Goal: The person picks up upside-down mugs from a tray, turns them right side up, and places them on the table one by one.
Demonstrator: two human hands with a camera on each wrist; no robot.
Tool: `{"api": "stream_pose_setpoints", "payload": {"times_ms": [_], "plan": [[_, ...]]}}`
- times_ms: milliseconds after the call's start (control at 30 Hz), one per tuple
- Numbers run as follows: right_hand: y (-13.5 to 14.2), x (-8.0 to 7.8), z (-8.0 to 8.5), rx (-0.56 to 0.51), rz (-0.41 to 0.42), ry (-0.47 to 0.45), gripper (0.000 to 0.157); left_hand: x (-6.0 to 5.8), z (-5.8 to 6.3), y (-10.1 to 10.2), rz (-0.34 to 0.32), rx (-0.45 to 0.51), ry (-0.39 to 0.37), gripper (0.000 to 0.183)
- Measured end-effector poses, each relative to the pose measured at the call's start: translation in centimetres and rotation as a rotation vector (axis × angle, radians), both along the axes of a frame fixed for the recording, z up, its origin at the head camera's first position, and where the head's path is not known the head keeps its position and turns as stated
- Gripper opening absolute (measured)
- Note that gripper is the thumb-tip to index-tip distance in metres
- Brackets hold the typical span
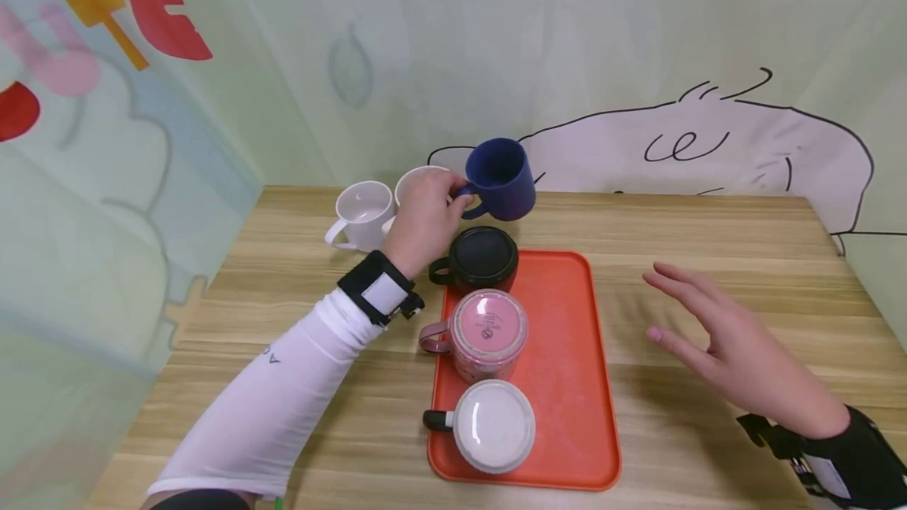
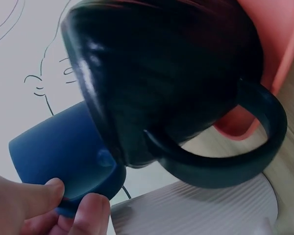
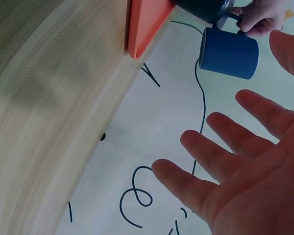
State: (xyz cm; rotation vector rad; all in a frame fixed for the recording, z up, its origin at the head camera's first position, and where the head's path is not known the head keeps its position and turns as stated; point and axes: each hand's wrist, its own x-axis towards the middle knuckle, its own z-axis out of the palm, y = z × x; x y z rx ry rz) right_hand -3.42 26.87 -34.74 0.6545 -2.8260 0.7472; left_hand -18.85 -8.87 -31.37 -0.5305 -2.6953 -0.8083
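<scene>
My left hand point(image 1: 425, 215) pinches the handle of a blue mug point(image 1: 505, 187), which is held upright above the table's back edge. In the left wrist view, thumb and fingers close on that handle beside the large dark side of a black mug point(image 2: 171, 73). On the orange tray point(image 1: 567, 368), the black mug, a pink mug point(image 1: 489, 329) and a white mug with a black handle point(image 1: 494, 426) stand upside down in a column, handles to the left. My right hand point(image 1: 730, 345) hovers right of the tray, fingers spread, holding nothing.
Two white mugs stand at the back left: one white mug point(image 1: 364, 215) in plain sight, the other point(image 1: 418, 175) partly behind my left hand. A printed curtain point(image 1: 439, 61) hangs behind the wooden table point(image 1: 680, 234). The tray's right half is bare.
</scene>
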Motion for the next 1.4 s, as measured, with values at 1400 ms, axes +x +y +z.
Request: {"api": "stream_pose_setpoints", "payload": {"times_ms": [1400], "plan": [[-0.1, 1.8, -0.7, 0.031, -0.01, -0.037, 0.068, -0.3, -1.7, 3.1, 0.055, -0.3, 0.006, 0.013]]}}
